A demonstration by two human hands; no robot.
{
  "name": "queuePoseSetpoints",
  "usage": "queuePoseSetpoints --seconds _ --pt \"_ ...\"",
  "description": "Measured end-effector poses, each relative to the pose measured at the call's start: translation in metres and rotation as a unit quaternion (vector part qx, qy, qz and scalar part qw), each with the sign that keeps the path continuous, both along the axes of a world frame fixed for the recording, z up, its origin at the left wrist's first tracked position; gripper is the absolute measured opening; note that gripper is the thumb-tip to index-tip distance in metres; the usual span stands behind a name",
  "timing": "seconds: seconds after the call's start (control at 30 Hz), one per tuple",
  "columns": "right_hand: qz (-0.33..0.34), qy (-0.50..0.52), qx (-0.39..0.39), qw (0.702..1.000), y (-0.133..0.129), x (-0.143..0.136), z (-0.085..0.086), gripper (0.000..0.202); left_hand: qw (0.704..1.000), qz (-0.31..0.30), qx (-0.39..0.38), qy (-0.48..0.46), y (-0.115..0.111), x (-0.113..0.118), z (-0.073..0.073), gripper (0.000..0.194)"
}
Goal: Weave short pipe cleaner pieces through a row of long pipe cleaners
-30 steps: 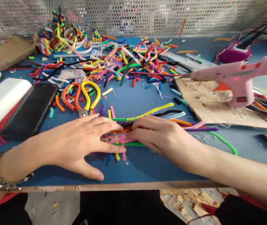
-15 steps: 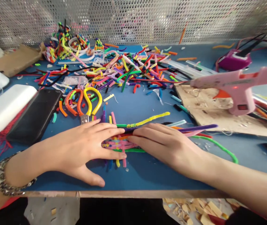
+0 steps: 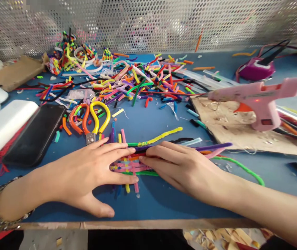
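Note:
A lattice of crossed pipe cleaners [image 3: 134, 167] in pink, yellow, blue, green and other colours lies flat on the table near its front edge. My left hand [image 3: 93, 170] is spread palm down across its left part, holding it against the table. From the right, my right hand [image 3: 182, 166] reaches over the lengthwise strands with its fingers bent and pressed together on them; its thumb is hidden. Loose ends stick out beyond it: a purple pipe cleaner [image 3: 216, 146], a green pipe cleaner [image 3: 242, 166] and a yellow pipe cleaner [image 3: 164, 135].
Orange-and-yellow-handled pliers [image 3: 91, 137] lie just behind my left hand. A pink glue gun [image 3: 257, 100] stands over a cardboard piece [image 3: 223, 121] on the right. A black phone [image 3: 35, 133] and a white box-like object [image 3: 9, 123] are at left. Cut pipe cleaners [image 3: 138, 80] heap behind.
The view has shifted slightly, so the table appears lower. Both hands keep nearly the same places on the lattice; the purple strand's free end has moved a little to the left.

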State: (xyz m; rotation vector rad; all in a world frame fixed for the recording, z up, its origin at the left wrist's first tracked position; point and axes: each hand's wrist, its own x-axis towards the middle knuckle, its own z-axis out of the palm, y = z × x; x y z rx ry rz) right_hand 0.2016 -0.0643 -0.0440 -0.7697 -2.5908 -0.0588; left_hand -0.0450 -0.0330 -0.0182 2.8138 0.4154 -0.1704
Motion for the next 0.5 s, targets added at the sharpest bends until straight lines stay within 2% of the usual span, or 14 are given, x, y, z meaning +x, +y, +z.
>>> queuePoseSetpoints --seconds 0.1,0.27,0.37,0.43,0.5 --pt "-0.014 0.002 0.022 1.0 0.0 -0.001 -0.003 0.028 1.0 0.003 0.002 0.002 0.001 -0.001 0.0 0.062" --pt "-0.042 -0.054 -0.06 0.996 0.003 0.0 -0.008 0.046 1.0 0.012 -0.013 -0.02 0.001 -0.002 -0.001 0.062" --pt "-0.038 -0.041 -0.092 0.994 0.005 0.0 -0.009 0.045 0.995 0.076 0.002 -0.068 0.002 0.0 -0.005 0.067" --pt "-0.037 -0.034 -0.105 0.993 0.006 0.0 -0.009 0.046 0.983 0.143 0.048 -0.103 0.004 0.003 -0.009 0.066" --pt "-0.039 -0.038 -0.108 0.993 0.006 -0.001 -0.008 0.049 0.971 0.182 0.098 -0.121 0.005 0.005 -0.012 0.057"
